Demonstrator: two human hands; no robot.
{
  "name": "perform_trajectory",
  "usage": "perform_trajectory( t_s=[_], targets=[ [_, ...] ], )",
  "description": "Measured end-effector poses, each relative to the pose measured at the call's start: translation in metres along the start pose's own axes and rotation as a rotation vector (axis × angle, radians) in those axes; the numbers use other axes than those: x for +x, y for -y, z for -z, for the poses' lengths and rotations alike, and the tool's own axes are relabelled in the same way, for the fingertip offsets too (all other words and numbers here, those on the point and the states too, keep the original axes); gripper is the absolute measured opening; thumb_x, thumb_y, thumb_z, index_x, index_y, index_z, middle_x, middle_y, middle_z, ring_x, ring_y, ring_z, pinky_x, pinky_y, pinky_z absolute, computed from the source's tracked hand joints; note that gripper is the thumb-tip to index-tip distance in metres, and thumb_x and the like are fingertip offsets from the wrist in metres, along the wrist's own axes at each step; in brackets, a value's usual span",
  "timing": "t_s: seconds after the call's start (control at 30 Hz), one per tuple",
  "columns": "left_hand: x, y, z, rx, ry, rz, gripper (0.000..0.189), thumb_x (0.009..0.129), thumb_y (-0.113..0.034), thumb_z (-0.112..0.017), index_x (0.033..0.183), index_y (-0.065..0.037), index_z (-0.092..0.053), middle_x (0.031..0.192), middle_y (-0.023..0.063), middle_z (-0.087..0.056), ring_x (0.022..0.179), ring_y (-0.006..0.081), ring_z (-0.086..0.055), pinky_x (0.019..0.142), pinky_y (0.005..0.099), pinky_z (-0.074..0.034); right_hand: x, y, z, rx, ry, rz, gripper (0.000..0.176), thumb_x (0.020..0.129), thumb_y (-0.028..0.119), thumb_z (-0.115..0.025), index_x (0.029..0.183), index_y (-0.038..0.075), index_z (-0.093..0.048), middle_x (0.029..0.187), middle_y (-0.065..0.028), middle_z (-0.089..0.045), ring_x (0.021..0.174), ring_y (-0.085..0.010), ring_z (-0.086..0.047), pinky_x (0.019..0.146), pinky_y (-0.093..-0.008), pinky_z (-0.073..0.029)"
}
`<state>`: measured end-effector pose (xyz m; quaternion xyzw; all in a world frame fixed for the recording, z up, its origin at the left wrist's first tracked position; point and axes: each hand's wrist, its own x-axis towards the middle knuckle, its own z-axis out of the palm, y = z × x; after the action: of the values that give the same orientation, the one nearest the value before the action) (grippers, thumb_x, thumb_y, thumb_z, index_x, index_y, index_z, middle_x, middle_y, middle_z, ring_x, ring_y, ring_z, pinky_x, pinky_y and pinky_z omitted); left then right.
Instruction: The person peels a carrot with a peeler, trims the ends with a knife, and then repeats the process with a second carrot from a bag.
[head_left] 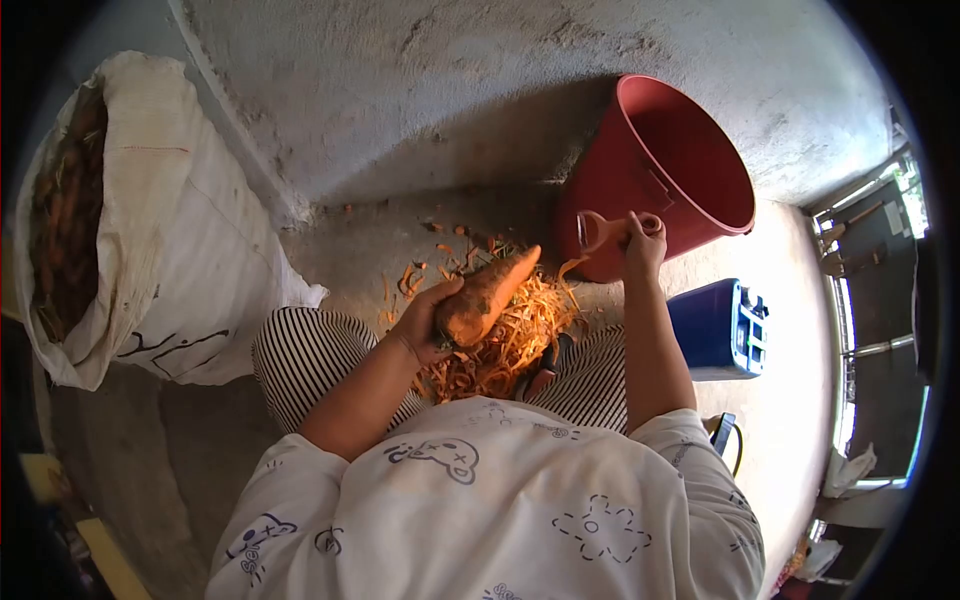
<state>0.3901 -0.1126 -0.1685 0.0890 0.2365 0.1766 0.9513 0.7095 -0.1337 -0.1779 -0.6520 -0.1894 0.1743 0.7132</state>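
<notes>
Head view: left hand (425, 325) wrapped around the thick end of a big carrot (490, 300), fingers curled on its side; carrot slants away from that palm, narrow tip toward the right hand; surface part bright orange, part brown and dirty. Right hand (645, 245) closed on the handle of a peeler (598, 233), thumb and fingers pinching it; peeler head sticks out on the side facing the left hand, apart from the carrot; an orange strip (572, 266) just below the head, cannot tell if attached.

Below and between both hands, a heap of peelings (530, 325), between the striped trouser legs (310, 355); smaller scraps (410, 280) scattered on the floor just beyond the left hand. Red bucket (605, 180) right behind the right hand, mouth visible, inside looks dark red; blue container (705, 325) just outside the right forearm. White sack (195, 230) well out past the left hand, mouth open, brownish-orange roots (70, 220) inside, too dim to tell exactly; grey wall (450, 90) beyond both hands; printed white shirt (480, 500) nearest the camera, behind both hands.
</notes>
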Motion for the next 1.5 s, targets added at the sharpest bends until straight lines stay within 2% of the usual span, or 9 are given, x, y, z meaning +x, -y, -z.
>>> perform_trajectory(
  t_s=[0.23,0.5,0.6,0.77,0.9,1.1,1.23,1.33,1.5],
  targets=[
    [0.011,-0.006,0.011,-0.006,0.208,-0.022,0.040,0.080,-0.029,-0.047,0.102,0.003,-0.046,0.091,0.0160,-0.056,0.073,0.0214,-0.060,0.064,0.0317,-0.053,-0.135,0.055,-0.059,0.355,0.808,-0.440,0.014,0.076,0.004,-0.054,0.089,0.003,-0.048,0.077,-0.0046,-0.050,0.049,-0.0110,-0.048,0.036,-0.0215,-0.038],
    [0.008,-0.003,0.021,0.070,0.088,0.006,0.042,0.077,-0.027,-0.050,0.106,0.004,-0.044,0.092,0.0149,-0.056,0.078,0.0211,-0.059,0.067,0.0354,-0.051,-0.002,0.004,-0.018,-0.108,0.173,0.027,0.012,0.075,0.003,-0.057,0.082,0.005,-0.047,0.069,-0.0048,-0.052,0.049,-0.0100,-0.049,0.038,-0.0206,-0.040],
    [0.008,-0.006,0.022,0.089,0.065,-0.022,0.041,0.078,-0.027,-0.050,0.106,0.003,-0.045,0.094,0.0132,-0.056,0.081,0.0202,-0.058,0.070,0.0335,-0.049,-0.012,0.017,-0.019,0.031,0.034,0.083,0.011,0.076,0.005,-0.058,0.082,0.007,-0.049,0.066,-0.0024,-0.052,0.050,-0.0079,-0.047,0.041,-0.0194,-0.039],
    [0.007,-0.010,0.004,0.043,0.118,0.009,0.036,0.081,-0.028,-0.045,0.104,0.001,-0.047,0.087,0.0108,-0.057,0.073,0.0186,-0.059,0.062,0.0296,-0.051,-0.121,0.057,-0.053,0.362,0.715,-0.374,0.009,0.078,0.003,-0.052,0.086,0.005,-0.048,0.074,-0.0065,-0.051,0.046,-0.0098,-0.047,0.037,-0.0192,-0.038],
    [0.011,-0.009,0.011,0.066,0.276,0.004,0.035,0.085,-0.028,-0.038,0.103,0.000,-0.048,0.079,0.0104,-0.057,0.066,0.0159,-0.059,0.049,0.0244,-0.049,-0.150,0.058,-0.066,0.418,0.876,-0.484,0.013,0.077,0.007,-0.056,0.086,0.004,-0.047,0.065,-0.0032,-0.050,0.041,-0.0083,-0.044,0.035,-0.0190,-0.036],
    [0.009,-0.006,0.013,0.195,0.067,-0.019,0.038,0.083,-0.028,-0.041,0.104,0.003,-0.046,0.086,0.0131,-0.057,0.073,0.0182,-0.059,0.061,0.0292,-0.050,-0.107,0.032,-0.059,0.324,0.741,-0.387,0.015,0.076,0.007,-0.058,0.087,0.004,-0.048,0.069,-0.0042,-0.051,0.048,-0.0095,-0.049,0.037,-0.0195,-0.039],
    [0.003,-0.007,0.022,0.125,0.093,0.034,0.041,0.081,-0.027,-0.045,0.107,0.004,-0.044,0.095,0.0155,-0.055,0.080,0.0203,-0.058,0.072,0.0325,-0.048,0.005,-0.015,-0.007,-0.221,0.232,0.012,0.013,0.075,0.005,-0.058,0.085,0.004,-0.048,0.071,-0.0051,-0.052,0.051,-0.0096,-0.050,0.038,-0.0193,-0.040],
    [0.001,-0.012,0.015,0.121,0.109,0.003,0.042,0.081,-0.028,-0.045,0.108,0.005,-0.043,0.096,0.0159,-0.054,0.081,0.0204,-0.057,0.071,0.0318,-0.048,0.009,0.002,-0.001,-0.002,0.079,0.051,0.010,0.077,0.008,-0.057,0.083,0.007,-0.049,0.063,-0.0012,-0.049,0.048,-0.0075,-0.045,0.039,-0.0184,-0.037],
    [0.008,-0.008,0.015,0.115,0.035,0.003,0.039,0.084,-0.029,-0.041,0.107,0.002,-0.045,0.093,0.0126,-0.056,0.079,0.0190,-0.058,0.070,0.0330,-0.049,-0.102,0.053,-0.055,0.301,0.528,-0.215,0.010,0.077,0.004,-0.052,0.086,0.004,-0.048,0.072,-0.0056,-0.052,0.049,-0.0100,-0.048,0.037,-0.0198,-0.038]
  ],
)
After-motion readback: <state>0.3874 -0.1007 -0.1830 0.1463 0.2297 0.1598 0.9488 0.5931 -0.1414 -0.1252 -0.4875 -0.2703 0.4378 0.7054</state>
